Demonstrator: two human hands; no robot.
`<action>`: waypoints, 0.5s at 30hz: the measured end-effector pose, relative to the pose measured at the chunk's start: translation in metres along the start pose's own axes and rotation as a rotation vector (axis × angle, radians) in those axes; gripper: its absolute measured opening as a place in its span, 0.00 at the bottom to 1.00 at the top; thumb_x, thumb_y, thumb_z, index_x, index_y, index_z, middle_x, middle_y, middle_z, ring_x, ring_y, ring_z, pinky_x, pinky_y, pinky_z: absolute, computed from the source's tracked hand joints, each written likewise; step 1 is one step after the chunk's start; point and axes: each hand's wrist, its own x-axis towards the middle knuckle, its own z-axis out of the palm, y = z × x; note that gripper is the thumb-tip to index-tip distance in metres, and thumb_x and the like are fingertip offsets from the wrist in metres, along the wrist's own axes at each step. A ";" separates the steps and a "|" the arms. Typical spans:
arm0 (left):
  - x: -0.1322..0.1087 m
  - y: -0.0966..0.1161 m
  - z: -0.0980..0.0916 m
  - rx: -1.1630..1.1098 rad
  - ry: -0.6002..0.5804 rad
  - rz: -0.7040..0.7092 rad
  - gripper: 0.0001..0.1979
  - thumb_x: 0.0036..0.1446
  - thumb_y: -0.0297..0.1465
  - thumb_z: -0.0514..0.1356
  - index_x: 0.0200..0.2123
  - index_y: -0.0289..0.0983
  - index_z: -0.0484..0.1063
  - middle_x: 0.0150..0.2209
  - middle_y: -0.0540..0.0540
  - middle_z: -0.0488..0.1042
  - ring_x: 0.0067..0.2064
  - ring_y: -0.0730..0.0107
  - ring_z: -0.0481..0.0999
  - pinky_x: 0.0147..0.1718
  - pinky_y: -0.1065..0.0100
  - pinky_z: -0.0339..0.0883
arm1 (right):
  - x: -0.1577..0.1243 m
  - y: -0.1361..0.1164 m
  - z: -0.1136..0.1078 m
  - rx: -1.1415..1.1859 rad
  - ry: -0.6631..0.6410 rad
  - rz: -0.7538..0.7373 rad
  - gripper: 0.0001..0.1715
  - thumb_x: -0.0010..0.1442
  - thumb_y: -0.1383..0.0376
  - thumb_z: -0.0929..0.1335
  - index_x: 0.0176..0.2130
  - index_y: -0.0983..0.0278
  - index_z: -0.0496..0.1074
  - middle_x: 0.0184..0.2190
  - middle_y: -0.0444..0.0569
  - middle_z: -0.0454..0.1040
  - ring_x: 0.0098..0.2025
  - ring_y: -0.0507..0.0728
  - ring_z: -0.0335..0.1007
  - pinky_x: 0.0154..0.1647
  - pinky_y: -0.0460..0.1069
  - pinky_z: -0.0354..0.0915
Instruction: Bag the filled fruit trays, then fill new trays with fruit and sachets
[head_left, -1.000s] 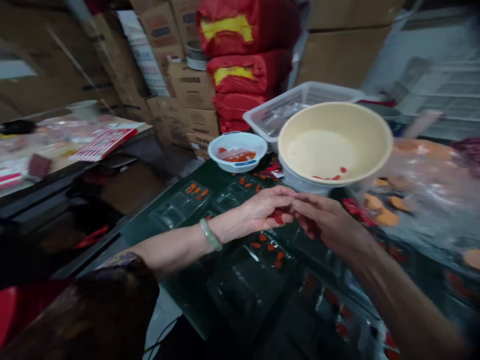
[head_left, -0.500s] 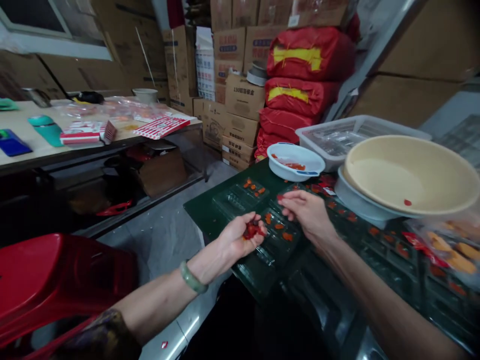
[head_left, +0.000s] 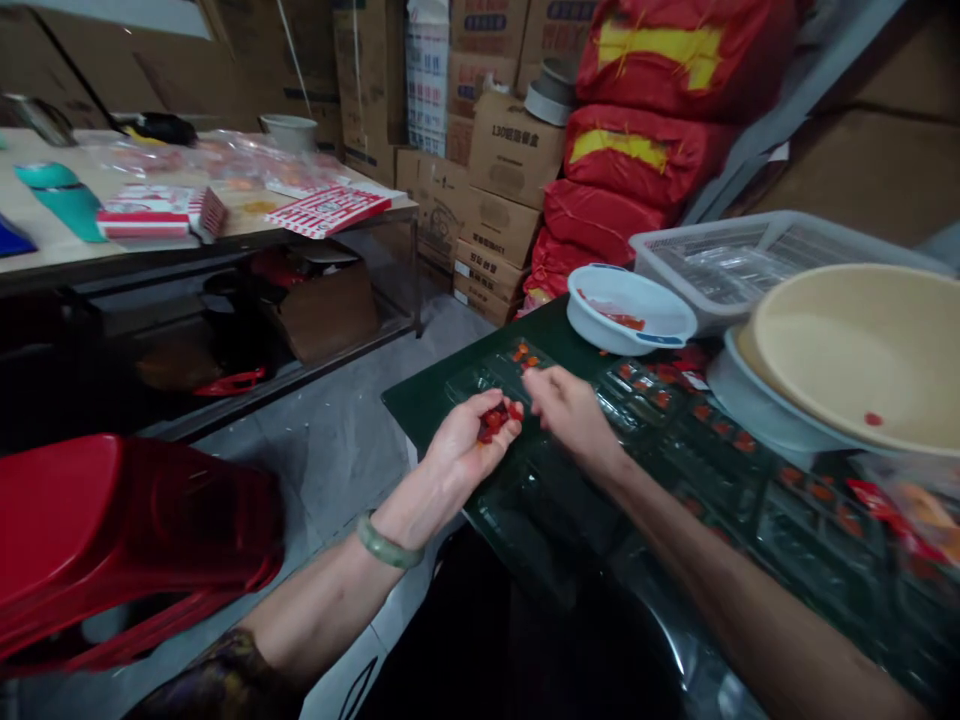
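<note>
My left hand (head_left: 472, 435) is cupped, palm up, around a heap of small glossy red pieces (head_left: 496, 420). Close beside it, my right hand (head_left: 566, 415) has its fingertips pinched together; what they hold, if anything, is too blurred to make out. Both hands are above clear plastic trays on a dark green table (head_left: 420, 400). Just beyond the right fingertips, orange pieces (head_left: 526, 354) lie in one tray, partly hidden by that hand. Another clear tray (head_left: 626, 405) to the right has red-orange pieces along its far end.
Behind the trays stands a light blue basin (head_left: 630, 335) with red strips inside. A large cream basin (head_left: 847, 350) and a translucent crate (head_left: 675, 270) are at the right. A red stool (head_left: 67, 520) is at the left. Stacked cartons (head_left: 514, 150) fill the back.
My right hand has moved leftward, nearer my left hand and the far-left tray. My left hand keeps its heap of red pieces. The view has shifted slightly.
</note>
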 end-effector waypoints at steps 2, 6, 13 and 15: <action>-0.002 -0.015 -0.001 0.117 -0.029 0.109 0.07 0.51 0.17 0.54 0.26 0.32 0.65 0.21 0.50 0.67 0.22 0.78 0.69 0.19 0.79 0.63 | -0.035 -0.008 -0.003 0.083 -0.034 0.017 0.14 0.52 0.54 0.67 0.28 0.63 0.66 0.17 0.40 0.67 0.19 0.50 0.62 0.22 0.44 0.57; -0.010 -0.043 -0.005 0.229 -0.049 0.119 0.08 0.50 0.16 0.54 0.25 0.32 0.65 0.20 0.50 0.67 0.20 0.78 0.68 0.20 0.77 0.65 | -0.082 -0.012 -0.008 0.213 0.025 0.118 0.10 0.54 0.59 0.65 0.29 0.63 0.69 0.20 0.43 0.71 0.19 0.49 0.63 0.20 0.44 0.59; -0.019 -0.040 -0.010 0.143 -0.059 -0.024 0.06 0.56 0.20 0.54 0.27 0.31 0.66 0.24 0.46 0.69 0.22 0.76 0.71 0.15 0.80 0.62 | -0.089 0.015 -0.056 0.400 0.201 0.274 0.13 0.47 0.60 0.70 0.32 0.65 0.69 0.23 0.44 0.73 0.21 0.50 0.67 0.21 0.45 0.63; -0.021 -0.033 -0.012 0.153 -0.102 -0.023 0.06 0.57 0.22 0.54 0.27 0.31 0.66 0.24 0.47 0.68 0.17 0.82 0.64 0.09 0.83 0.49 | -0.078 0.035 -0.066 0.299 0.219 0.255 0.13 0.46 0.60 0.70 0.32 0.65 0.68 0.24 0.45 0.73 0.22 0.51 0.68 0.23 0.46 0.64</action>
